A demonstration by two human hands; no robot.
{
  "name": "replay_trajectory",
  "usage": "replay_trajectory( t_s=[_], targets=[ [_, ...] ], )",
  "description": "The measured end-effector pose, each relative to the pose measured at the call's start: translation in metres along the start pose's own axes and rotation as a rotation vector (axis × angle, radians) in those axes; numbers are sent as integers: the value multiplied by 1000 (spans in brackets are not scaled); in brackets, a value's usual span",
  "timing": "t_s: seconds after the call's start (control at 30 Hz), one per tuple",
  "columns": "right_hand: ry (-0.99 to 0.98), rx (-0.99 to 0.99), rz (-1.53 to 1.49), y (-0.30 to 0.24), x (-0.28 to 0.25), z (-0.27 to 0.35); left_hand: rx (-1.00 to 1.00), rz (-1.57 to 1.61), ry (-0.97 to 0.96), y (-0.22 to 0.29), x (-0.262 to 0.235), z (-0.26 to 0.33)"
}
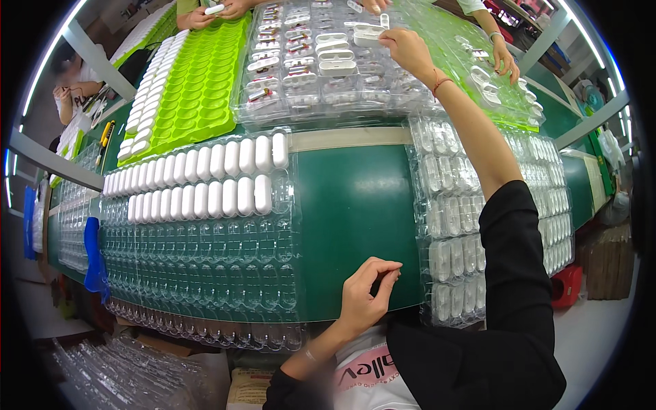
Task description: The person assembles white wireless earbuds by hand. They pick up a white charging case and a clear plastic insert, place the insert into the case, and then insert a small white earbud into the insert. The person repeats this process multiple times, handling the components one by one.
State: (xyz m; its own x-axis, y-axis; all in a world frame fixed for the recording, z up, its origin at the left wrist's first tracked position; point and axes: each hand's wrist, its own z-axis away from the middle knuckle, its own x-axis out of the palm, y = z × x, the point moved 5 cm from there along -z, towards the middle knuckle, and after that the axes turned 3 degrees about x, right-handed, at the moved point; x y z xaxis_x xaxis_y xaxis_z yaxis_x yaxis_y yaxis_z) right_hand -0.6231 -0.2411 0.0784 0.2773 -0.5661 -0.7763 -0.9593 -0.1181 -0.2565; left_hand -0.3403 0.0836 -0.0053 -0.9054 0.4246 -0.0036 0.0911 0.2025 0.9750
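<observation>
My right hand [408,48] reaches far across the green belt [352,219] and pinches a white oblong case [367,34] over a clear tray of open cases [321,68]. My left hand [369,294] hovers at the belt's near edge with its fingertips pressed to the thumb; nothing shows between them. To its left lies a clear blister tray [205,266] whose two far rows hold white cases [205,179], while its nearer pockets are bare.
A stack of clear trays with white parts [454,225] lies under my right arm. A lime-green pocket tray [198,89] sits at the far left. Other people's hands [504,58] work at the far side. Spare clear trays [130,376] are piled below the table.
</observation>
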Motion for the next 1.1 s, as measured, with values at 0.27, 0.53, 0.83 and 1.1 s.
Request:
replay_trajectory(
  t_s=[0.27, 0.53, 0.83, 1.1],
  targets=[
    [98, -72, -17, -20, 2, -12, -47, 4, 21, -2, -3, 3],
    [-29, -96, 92, -42, 42, -70, -67, 21, -14, 0, -3, 1],
    [46, -275, -46, -51, 39, -63, -82, 59, -83, 17, -14, 13],
    [-63, -256, -238, -84, -58, 54, 177, -634, 82, 106, -172, 37]
  ],
)
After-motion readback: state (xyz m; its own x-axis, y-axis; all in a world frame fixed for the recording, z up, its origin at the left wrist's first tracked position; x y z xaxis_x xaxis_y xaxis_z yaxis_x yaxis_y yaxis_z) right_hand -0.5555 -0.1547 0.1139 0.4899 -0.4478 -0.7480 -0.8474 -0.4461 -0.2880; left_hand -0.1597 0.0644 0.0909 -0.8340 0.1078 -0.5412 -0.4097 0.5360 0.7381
